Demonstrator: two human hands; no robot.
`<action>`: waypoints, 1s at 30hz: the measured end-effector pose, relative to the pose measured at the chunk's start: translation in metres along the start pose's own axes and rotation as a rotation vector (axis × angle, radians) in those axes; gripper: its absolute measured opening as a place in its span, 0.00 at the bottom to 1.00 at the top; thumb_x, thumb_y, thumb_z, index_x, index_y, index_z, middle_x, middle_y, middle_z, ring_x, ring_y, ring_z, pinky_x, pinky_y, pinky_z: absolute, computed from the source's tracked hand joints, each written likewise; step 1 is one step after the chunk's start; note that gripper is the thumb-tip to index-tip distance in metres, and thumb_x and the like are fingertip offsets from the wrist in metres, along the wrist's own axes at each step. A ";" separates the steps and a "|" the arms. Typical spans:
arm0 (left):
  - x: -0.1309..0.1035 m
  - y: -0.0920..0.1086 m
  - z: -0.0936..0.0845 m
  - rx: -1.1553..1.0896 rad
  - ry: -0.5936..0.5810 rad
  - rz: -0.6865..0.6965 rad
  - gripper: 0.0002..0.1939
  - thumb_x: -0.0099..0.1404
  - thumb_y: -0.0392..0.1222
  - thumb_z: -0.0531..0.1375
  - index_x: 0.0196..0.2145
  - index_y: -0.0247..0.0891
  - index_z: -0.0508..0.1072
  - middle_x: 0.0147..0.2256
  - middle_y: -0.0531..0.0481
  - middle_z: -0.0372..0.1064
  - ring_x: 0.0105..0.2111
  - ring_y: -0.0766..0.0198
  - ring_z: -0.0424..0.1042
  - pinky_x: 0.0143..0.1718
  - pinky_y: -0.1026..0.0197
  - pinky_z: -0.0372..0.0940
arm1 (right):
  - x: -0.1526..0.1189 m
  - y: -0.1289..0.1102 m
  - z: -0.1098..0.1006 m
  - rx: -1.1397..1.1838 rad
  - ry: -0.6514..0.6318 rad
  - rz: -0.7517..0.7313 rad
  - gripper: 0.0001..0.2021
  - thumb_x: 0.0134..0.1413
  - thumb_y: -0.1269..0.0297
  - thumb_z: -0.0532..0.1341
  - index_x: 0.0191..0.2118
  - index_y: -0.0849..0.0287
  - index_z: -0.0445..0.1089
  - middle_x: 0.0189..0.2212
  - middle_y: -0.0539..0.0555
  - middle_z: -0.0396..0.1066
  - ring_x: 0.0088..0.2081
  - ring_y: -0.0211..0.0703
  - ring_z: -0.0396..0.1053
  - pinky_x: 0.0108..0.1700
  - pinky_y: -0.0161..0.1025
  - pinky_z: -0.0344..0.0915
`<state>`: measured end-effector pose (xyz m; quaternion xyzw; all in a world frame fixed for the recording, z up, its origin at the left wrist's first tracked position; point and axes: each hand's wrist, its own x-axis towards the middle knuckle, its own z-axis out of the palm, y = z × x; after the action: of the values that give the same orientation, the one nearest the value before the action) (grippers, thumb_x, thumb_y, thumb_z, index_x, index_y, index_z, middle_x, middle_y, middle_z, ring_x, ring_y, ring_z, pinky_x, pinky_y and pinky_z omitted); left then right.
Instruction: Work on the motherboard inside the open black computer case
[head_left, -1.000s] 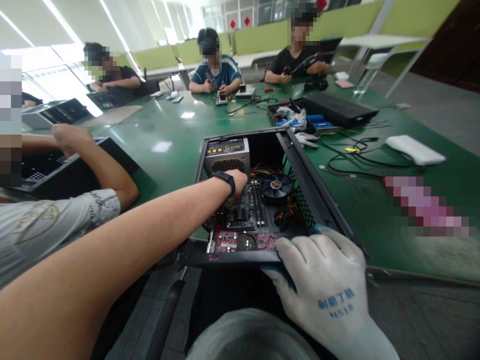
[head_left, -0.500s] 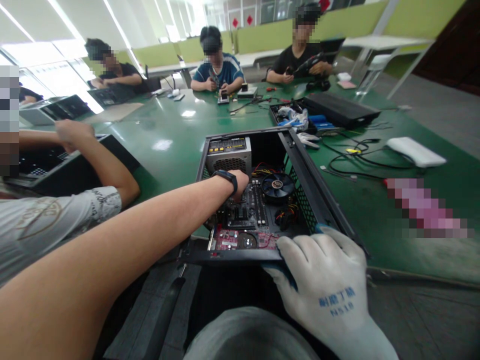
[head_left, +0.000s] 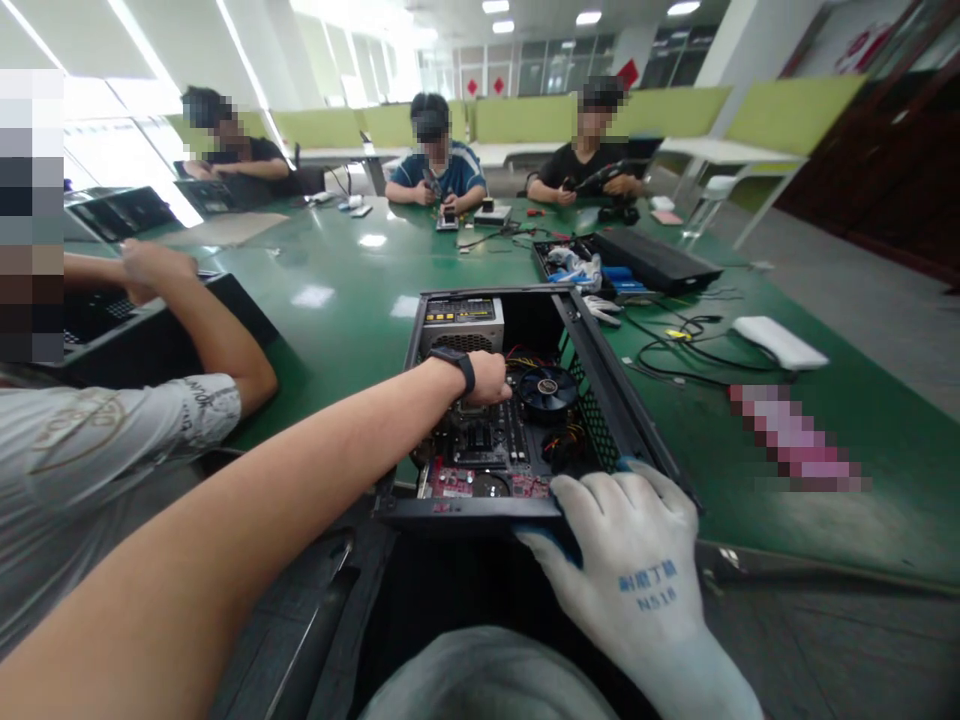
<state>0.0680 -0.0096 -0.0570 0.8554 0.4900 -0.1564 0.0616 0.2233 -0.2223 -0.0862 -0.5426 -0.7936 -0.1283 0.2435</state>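
An open computer case (head_left: pixel 469 512) lies at the table's near edge, its inside facing up. My left hand (head_left: pixel 489 378), bare and with a dark band on the wrist, reaches over the motherboard (head_left: pixel 480 437), beside the cooling fan (head_left: pixel 547 387). Its fingers are curled closed; what they hold, if anything, is hidden. My right hand (head_left: pixel 626 545), in a white work glove, grips the near rim of the case, thumb below and fingers over the top. A silver power supply (head_left: pixel 463 322) fills the far left corner inside. Nearest to me in the case is a red circuit card (head_left: pixel 454 478).
A co-worker's arm (head_left: pixel 217 330) rests over another black case (head_left: pixel 244 310) at left. Several people sit across the green table (head_left: pixel 337 265). Toward the back right are a black toolbox (head_left: pixel 652 262) with gloves, loose black cables (head_left: pixel 660 350) and a white packet (head_left: pixel 780 342).
The view has tilted upward. My left hand has lifted slightly and shifted right toward the fan, its fingers now curled. My right hand keeps its hold on the case rim.
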 end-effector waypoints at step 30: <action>-0.072 -0.051 -0.016 -0.618 0.748 -0.104 0.14 0.74 0.52 0.48 0.36 0.41 0.63 0.31 0.49 0.72 0.32 0.60 0.71 0.35 0.58 0.61 | 0.301 0.097 0.151 -0.311 -0.194 0.181 0.22 0.63 0.50 0.60 0.56 0.59 0.67 0.54 0.58 0.68 0.53 0.48 0.68 0.55 0.53 0.66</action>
<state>-0.0060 -0.0384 -0.0156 0.7690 0.5441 0.3115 0.1244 0.1878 0.1253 -0.0619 -0.6526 -0.7319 -0.1740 0.0900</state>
